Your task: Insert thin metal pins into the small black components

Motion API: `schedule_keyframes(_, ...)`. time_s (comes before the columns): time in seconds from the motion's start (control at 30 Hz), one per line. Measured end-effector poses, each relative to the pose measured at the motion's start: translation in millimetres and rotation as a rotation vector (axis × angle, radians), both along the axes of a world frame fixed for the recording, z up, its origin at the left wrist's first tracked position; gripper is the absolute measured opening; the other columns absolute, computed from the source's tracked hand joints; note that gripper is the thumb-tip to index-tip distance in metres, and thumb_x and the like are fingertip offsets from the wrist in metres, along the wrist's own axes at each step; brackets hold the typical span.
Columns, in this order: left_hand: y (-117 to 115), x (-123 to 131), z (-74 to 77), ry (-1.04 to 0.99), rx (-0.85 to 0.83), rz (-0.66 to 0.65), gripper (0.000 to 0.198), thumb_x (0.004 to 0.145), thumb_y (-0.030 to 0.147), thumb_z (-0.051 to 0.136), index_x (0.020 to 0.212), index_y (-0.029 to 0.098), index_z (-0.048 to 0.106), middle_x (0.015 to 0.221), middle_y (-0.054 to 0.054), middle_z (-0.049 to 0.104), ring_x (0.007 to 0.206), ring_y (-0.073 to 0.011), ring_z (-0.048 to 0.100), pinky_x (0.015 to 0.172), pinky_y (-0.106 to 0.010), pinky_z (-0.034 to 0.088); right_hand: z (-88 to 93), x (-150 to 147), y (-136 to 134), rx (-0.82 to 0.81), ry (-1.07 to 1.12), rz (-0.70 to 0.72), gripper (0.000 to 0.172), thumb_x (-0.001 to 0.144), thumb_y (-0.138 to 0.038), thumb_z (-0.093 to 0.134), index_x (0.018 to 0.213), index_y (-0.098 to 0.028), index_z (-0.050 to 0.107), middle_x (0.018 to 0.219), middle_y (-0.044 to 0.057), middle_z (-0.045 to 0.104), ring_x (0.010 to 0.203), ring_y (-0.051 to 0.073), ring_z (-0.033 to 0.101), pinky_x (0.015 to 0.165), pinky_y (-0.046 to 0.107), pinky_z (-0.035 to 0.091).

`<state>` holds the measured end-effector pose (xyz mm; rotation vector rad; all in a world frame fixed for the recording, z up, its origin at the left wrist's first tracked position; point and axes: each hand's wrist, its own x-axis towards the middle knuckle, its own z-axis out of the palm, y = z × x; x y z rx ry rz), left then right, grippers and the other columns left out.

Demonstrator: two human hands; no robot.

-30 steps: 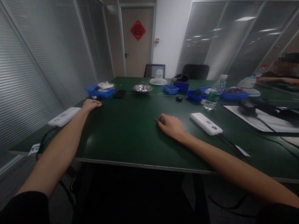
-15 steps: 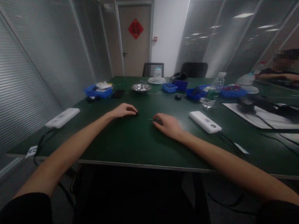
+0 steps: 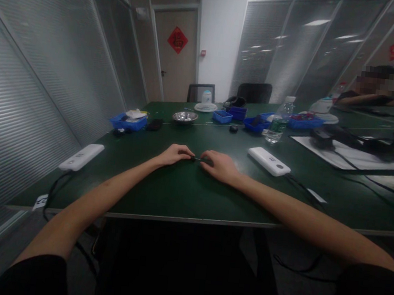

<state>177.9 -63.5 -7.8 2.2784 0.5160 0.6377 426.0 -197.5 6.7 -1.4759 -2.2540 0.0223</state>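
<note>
My left hand (image 3: pixel 177 155) pinches a small dark piece (image 3: pixel 193 158) between thumb and fingertips, low over the green table (image 3: pixel 164 191). Close on its right, my right hand (image 3: pixel 219 165) is curled round a dark handle (image 3: pixel 207 161), largely covered by the fingers. From that handle a thin metal shaft (image 3: pixel 197 160) points left and reaches the dark piece; whether they are joined is too small to tell. Both forearms come in from the table's front edge.
White power banks (image 3: pixel 81 156) (image 3: pixel 269 161) with cables lie on either side. Behind are a metal bowl (image 3: pixel 185 117), blue trays (image 3: pixel 128 120) (image 3: pixel 222 117), a black mouse-like object (image 3: pixel 233 129) and a water bottle (image 3: pixel 280 121). A person (image 3: pixel 372 88) sits at the far right.
My left hand has moved right with the dark piece, up to the tip of the metal shaft. My right hand has stayed nearly in place. The other person's arm has risen.
</note>
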Motion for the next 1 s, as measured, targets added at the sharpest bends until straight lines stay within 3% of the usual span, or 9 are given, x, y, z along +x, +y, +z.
schedule_keyframes(0.6, -13, 10, 0.9, -0.026, -0.008, -0.052, 0.024, 0.091, 0.034, 0.074, 0.109, 0.020, 0.081, 0.111, -0.009, 0.075, 0.106, -0.0237, 0.068, 0.099, -0.037, 0.050, -2.3, -1, 0, 0.014, -0.057, 0.073, 0.029, 0.105, -0.040, 0.052, 0.128, -0.025, 0.061, 0.121, 0.007, 0.072, 0.100, 0.022, 0.068, 0.082, 0.031, 0.046)
schedule_keyframes(0.77, -15, 10, 2.2, -0.002, -0.045, -0.076, 0.036, 0.091, 0.035, 0.074, 0.124, 0.020, 0.076, 0.118, -0.009, 0.074, 0.102, -0.0228, 0.068, 0.094, -0.038, 0.051, -2.7, -2, 0, 0.021, -0.055, 0.026, 0.029, 0.104, -0.040, 0.053, 0.129, -0.025, 0.061, 0.121, 0.007, 0.072, 0.100, 0.023, 0.068, 0.081, 0.030, 0.046)
schedule_keyframes(0.9, -13, 10, -0.1, -0.002, -0.027, -0.017, 0.046, 0.088, 0.034, 0.078, 0.131, 0.018, 0.071, 0.115, -0.010, 0.073, 0.090, -0.0192, 0.065, 0.083, -0.034, 0.051, -2.9, -3, 2, 0.011, -0.028, -0.054, 0.028, 0.104, -0.040, 0.052, 0.125, -0.025, 0.062, 0.116, 0.008, 0.073, 0.095, 0.023, 0.068, 0.077, 0.030, 0.045)
schedule_keyframes(1.0, -10, 11, -3.5, -0.032, -0.035, 0.005, 0.051, 0.085, 0.033, 0.080, 0.133, 0.019, 0.069, 0.125, -0.012, 0.069, 0.090, -0.0181, 0.064, 0.082, -0.033, 0.052, -1.8, -4, 2, 0.004, -0.025, -0.095, 0.027, 0.102, -0.041, 0.054, 0.122, -0.025, 0.063, 0.113, 0.007, 0.073, 0.092, 0.023, 0.068, 0.074, 0.030, 0.044)
